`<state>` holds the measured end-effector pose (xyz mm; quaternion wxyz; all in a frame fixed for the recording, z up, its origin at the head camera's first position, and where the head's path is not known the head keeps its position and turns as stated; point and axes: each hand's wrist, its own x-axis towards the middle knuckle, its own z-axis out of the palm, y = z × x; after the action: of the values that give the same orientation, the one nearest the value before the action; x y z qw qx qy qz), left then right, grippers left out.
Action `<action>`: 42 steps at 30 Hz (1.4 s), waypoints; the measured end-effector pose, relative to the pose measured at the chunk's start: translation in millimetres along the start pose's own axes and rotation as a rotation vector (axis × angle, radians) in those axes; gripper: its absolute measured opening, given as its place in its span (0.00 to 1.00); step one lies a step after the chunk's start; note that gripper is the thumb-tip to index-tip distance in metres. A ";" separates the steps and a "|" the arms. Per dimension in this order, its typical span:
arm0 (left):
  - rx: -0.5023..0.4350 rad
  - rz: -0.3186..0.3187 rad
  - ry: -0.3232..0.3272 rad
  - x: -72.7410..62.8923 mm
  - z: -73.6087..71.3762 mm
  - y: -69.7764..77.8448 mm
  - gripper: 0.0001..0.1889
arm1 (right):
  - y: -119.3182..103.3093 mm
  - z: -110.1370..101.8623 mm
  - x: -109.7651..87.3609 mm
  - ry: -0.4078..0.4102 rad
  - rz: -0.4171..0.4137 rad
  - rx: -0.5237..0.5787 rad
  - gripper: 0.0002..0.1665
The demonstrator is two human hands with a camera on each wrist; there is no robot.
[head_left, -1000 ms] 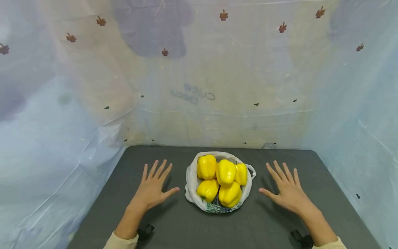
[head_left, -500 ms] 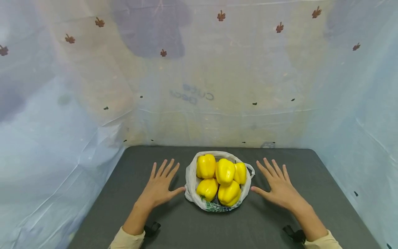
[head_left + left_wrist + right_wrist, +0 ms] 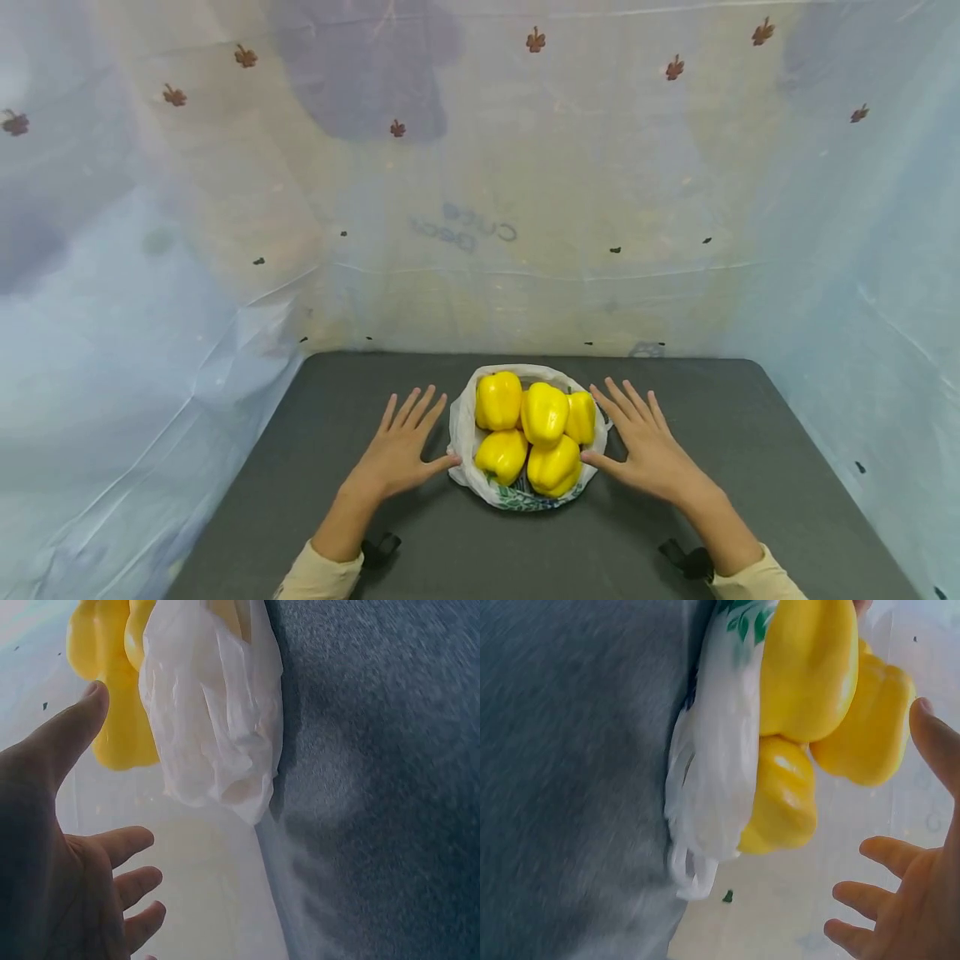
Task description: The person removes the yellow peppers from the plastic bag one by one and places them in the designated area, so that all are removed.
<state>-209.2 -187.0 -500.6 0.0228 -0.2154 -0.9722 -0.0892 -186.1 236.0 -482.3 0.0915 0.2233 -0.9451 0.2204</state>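
Note:
A white plastic bag (image 3: 462, 433) with green print stands on the dark table, its mouth rolled wide. Several yellow bell peppers (image 3: 545, 414) fill it, heaped above the rim. My left hand (image 3: 397, 454) hovers at the bag's left side, fingers spread, thumb tip at the rim; whether it touches I cannot tell. On the other side my right hand (image 3: 645, 450) is spread likewise, its thumb and fingertips over the right rim. The left wrist view shows the bag's crumpled wall (image 3: 217, 712) beside the thumb. In the right wrist view a pepper (image 3: 870, 720) lies near the thumb.
The dark grey table (image 3: 495, 558) has rounded far corners. A pale patterned plastic sheet (image 3: 480, 167) hangs behind it and along both sides. Dark straps (image 3: 381, 550) sit at the wrists, beside the cream sleeves.
Both hands have moved inward toward the bag, the left one rightward and the right one leftward, with fingers still spread. The bag and peppers have stayed in place.

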 end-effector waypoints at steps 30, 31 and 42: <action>-0.039 0.066 -0.062 7.6 13.4 22.3 0.59 | -37.5 16.2 31.3 0.073 -0.089 0.083 0.58; -0.042 0.068 -0.059 7.4 13.7 22.4 0.59 | -38.4 17.0 32.0 0.078 -0.087 0.082 0.58; -0.085 0.110 -0.039 5.8 13.1 25.5 0.58 | -45.1 20.6 35.3 0.089 -0.043 0.065 0.57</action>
<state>-203.8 -159.5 -508.8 -0.0004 -0.2711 -0.9545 -0.1247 -197.9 176.9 -474.0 0.1307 0.2364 -0.9274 0.2588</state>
